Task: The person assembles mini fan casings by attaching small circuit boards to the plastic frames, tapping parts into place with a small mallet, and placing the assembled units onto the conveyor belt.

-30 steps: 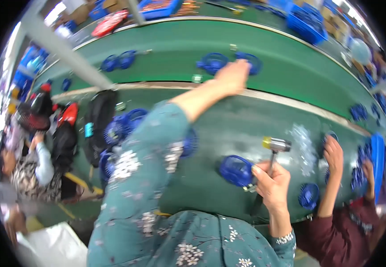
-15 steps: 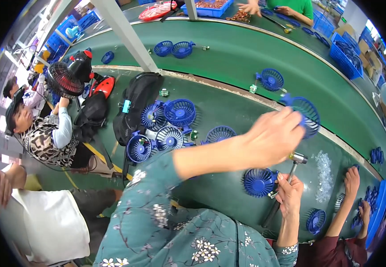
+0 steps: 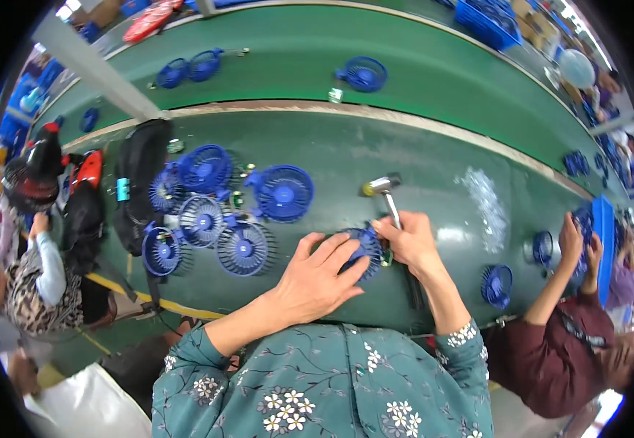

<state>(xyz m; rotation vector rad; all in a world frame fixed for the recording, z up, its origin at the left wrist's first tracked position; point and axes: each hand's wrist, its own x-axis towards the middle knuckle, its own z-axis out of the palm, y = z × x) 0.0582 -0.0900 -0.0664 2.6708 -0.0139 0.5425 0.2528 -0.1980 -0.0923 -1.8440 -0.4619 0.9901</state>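
Fan frames (image 3: 284, 194) on table (image 3: 331, 150), hammer (image 3: 384, 185) right

a pale post (image 3: 98, 71) crosses the green conveyor (image 3: 280, 62) beyond a green worktable (image 3: 317, 146); green floor (image 3: 133, 323) shows lower left.

A factory assembly workshop is indicated by the long green belt (image 3: 448, 87), along which a dark green bench (image 3: 433, 171) is set. Blue fan parts (image 3: 284, 193) are spread over both, a place at the bench is taken by a co-worker in maroon (image 3: 550, 365), and more blue parts are held in a crate (image 3: 481, 33) beyond.
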